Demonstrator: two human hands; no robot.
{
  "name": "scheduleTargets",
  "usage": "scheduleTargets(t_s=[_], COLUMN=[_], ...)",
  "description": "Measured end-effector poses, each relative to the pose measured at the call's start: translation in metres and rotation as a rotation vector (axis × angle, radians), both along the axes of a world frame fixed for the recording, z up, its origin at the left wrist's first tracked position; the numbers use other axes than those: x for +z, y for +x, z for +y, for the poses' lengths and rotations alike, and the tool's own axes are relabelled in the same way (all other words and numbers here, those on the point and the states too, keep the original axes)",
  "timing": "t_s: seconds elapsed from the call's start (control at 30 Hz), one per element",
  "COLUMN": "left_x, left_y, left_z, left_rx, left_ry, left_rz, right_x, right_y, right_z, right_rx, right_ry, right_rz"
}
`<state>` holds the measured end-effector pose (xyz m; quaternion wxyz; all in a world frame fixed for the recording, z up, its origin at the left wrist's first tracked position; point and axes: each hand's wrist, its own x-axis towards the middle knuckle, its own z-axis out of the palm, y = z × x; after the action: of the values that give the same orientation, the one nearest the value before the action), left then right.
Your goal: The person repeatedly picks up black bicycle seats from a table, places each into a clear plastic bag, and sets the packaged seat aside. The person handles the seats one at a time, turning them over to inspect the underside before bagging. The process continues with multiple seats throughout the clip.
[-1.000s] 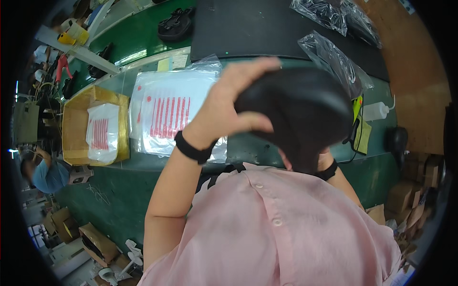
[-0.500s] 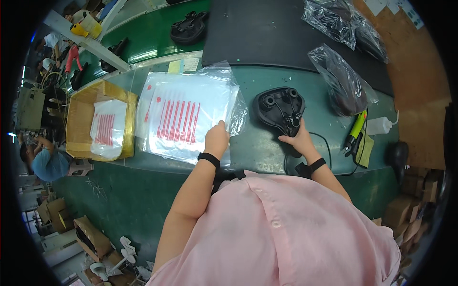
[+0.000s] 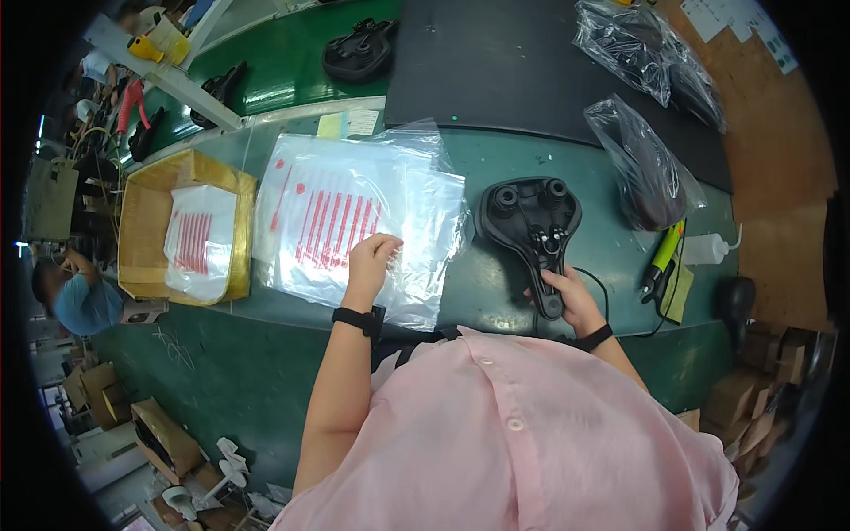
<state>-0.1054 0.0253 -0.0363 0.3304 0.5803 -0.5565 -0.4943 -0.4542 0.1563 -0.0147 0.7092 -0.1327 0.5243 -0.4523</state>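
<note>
The black seat [image 3: 531, 212] lies underside up near the front edge of the table [image 3: 500, 152], right hand [image 3: 574, 299] clamped on its narrow end. The left hand's [image 3: 372, 261] fingers are together at the plastic bags [image 3: 323, 199], grip indiscernible. Bare table separates seat from mat [image 3: 509, 66]; cable [image 3: 606, 292] and green tool [image 3: 662, 257] obstruct rightward.

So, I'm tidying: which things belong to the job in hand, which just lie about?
Likely job:
- black pear-shaped saddle in the right hand
- clear red-printed plastic bags under the left hand

Likely idle:
- white plastic squeeze bottle
- slim yellow-black tool
</note>
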Motion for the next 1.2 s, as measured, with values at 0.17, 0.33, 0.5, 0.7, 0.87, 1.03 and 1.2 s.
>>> scheduleTargets(t_s=[0.17, 0.33, 0.5, 0.7, 0.87, 1.03, 1.2], left_x=[0.008, 0.017, 0.019, 0.044, 0.053, 0.039, 0.092], left_y=[0.003, -0.016, 0.056, 0.129, 0.093, 0.084, 0.082], left_z=[-0.008, -0.014, -0.024, -0.012, -0.016, -0.030, -0.019], left_rx=[-0.104, -0.112, 0.128, 0.367, 0.403, 0.476, 0.156], left_ry=[0.168, 0.222, 0.282, 0.309, 0.236, 0.081, -0.102], left_rz=[0.006, 0.151, 0.485, 0.727, 0.521, 0.402, 0.000], right_x=[0.044, 0.008, -0.024, -0.006, 0.023, 0.068, 0.037], right_y=[0.053, 0.136, 0.162, 0.138, 0.128, 0.156, 0.170], right_z=[-0.042, -0.111, -0.146, -0.141, -0.136, -0.137, -0.139], right_rx=[0.108, 0.240, 0.159, 0.112, 0.230, 0.663, 0.800], right_ry=[-0.164, -0.204, -0.206, -0.218, -0.725, -0.954, -0.835], right_rz=[-0.114, -0.286, 0.034, 0.215, 0.829, 1.186, 1.233])
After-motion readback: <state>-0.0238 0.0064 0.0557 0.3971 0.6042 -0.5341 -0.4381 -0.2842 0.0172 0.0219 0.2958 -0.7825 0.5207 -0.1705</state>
